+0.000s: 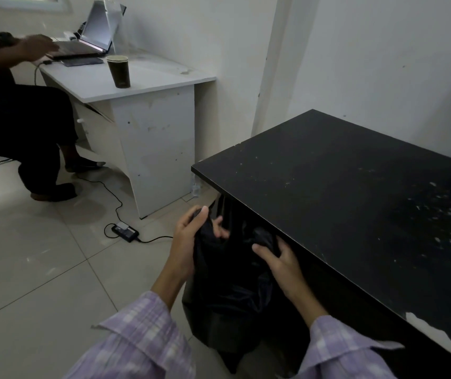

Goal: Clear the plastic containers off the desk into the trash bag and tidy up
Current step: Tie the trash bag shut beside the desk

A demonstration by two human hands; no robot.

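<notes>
Here, both hands gripping the black trash bag (pixel 227 291) top, left hand (pixel 191 236), right hand (pixel 279 258), beside desk (pixel 355 203)

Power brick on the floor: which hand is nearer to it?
Left. The left hand grips the trash bag just right of the power brick; the right hand holds the bag farther right, against the black desk.
</notes>
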